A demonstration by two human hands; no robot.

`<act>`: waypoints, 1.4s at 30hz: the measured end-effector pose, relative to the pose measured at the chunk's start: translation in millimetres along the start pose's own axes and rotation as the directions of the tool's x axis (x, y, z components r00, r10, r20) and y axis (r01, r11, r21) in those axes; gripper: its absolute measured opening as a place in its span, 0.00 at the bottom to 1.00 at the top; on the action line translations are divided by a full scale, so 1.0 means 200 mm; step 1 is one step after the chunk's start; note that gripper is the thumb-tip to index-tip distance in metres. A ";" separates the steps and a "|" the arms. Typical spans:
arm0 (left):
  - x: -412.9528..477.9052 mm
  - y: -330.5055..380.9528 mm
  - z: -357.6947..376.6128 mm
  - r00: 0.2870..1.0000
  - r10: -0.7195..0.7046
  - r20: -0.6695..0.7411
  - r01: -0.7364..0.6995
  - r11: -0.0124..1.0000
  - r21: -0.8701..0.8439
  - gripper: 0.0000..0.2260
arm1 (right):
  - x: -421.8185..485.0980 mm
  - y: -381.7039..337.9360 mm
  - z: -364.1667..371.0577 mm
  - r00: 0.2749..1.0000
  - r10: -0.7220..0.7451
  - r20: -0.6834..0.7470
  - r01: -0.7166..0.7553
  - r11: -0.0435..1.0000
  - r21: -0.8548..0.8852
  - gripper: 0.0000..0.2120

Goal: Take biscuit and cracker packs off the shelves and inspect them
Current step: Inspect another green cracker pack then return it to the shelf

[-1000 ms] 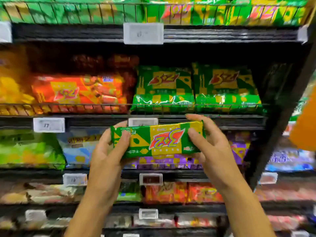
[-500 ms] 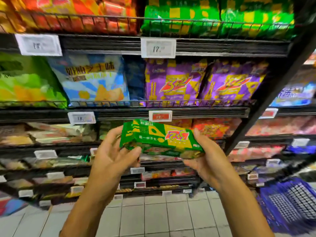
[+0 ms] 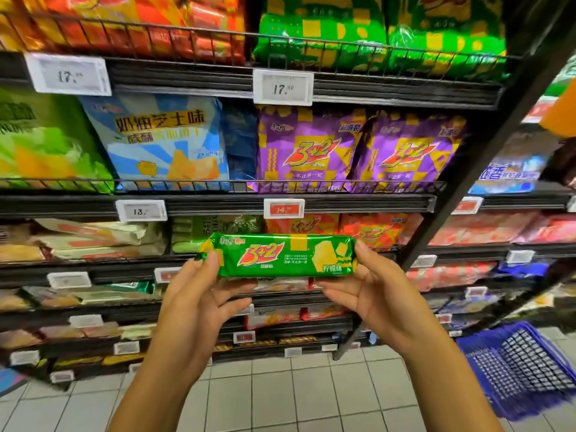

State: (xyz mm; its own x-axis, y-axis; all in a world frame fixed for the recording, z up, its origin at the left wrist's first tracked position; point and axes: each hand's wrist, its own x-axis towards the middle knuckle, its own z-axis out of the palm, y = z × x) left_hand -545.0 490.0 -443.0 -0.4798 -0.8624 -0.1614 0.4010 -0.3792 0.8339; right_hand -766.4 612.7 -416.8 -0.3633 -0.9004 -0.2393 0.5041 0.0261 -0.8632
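The long green foil cracker pack (image 3: 280, 255) was off the black metal shelves (image 3: 358, 204), held level before their front edges; left hand (image 3: 199, 294) and right hand (image 3: 377, 291) each pinched one end, grip narrow; printed face stayed uncovered, presumably for reading.

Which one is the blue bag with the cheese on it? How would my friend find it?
Find the shelf rail with the red price tag, just above the held green pack. The blue bag stands on that shelf, between a green bag on its left and purple bags further right. Only it has pale blue-and-white rays, a cheese block and orange triangles.
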 end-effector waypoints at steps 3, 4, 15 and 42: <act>-0.03 0.00 0.00 0.999 -0.024 -0.021 0.024 1.000 -0.019 0.28 | -0.02 0.00 0.00 1.000 -0.006 0.021 0.006 1.000 -0.003 0.31; -0.03 0.00 0.00 1.000 -0.021 -0.023 0.020 0.999 -0.028 0.25 | -0.02 0.00 0.00 1.000 -0.003 0.028 0.003 1.000 -0.003 0.31; -0.11 0.02 -0.06 0.999 0.045 -0.012 -0.046 0.998 -0.034 0.13 | -0.01 0.05 0.04 0.999 0.026 0.042 -0.026 1.000 0.015 0.39; -0.10 -0.02 -0.03 0.998 0.049 0.040 -0.051 0.996 0.068 0.24 | 0.00 0.10 0.00 0.991 0.114 0.068 -0.111 0.992 -0.056 0.36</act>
State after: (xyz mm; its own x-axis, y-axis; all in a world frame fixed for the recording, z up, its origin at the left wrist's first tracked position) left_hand -532.5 507.7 -445.8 -0.4904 -0.8658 -0.0993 0.3714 -0.3107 0.8749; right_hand -756.3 613.9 -433.0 -0.2487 -0.9191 -0.3055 0.4966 0.1498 -0.8550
